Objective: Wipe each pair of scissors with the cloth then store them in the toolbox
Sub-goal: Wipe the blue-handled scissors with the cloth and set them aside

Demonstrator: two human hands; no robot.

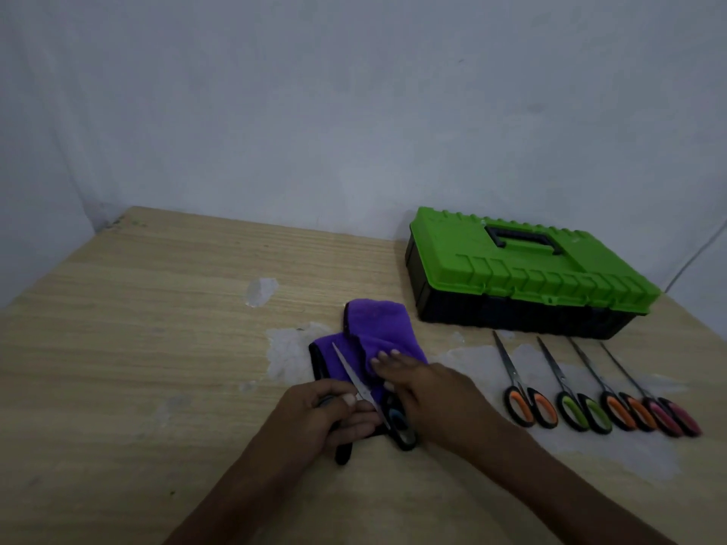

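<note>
My left hand (326,415) pinches the black-handled steel scissors (356,377), their blade lying over the folded purple cloth (377,328), where my right hand (429,391) rests with fingers flat. Right of it, four more scissors (578,411) lie on the wooden table (157,308) before the closed green-lidded black toolbox (527,269).

A wooden bench (157,308) with worn pale patches stands against a plain wall. A purple cloth (377,328) lies on it. The left hand (334,411) grips a pair of scissors (356,377) near the pivot, the blade pointing away across the cloth. The right hand (429,391) rests flat on a fold of the cloth, fingers straight. Behind sits a shut green toolbox (531,269). Four more pairs lie in a row to the right: orange scissors (519,387), green scissors (570,395), a second orange pair (613,399) and pink scissors (661,407).
</note>
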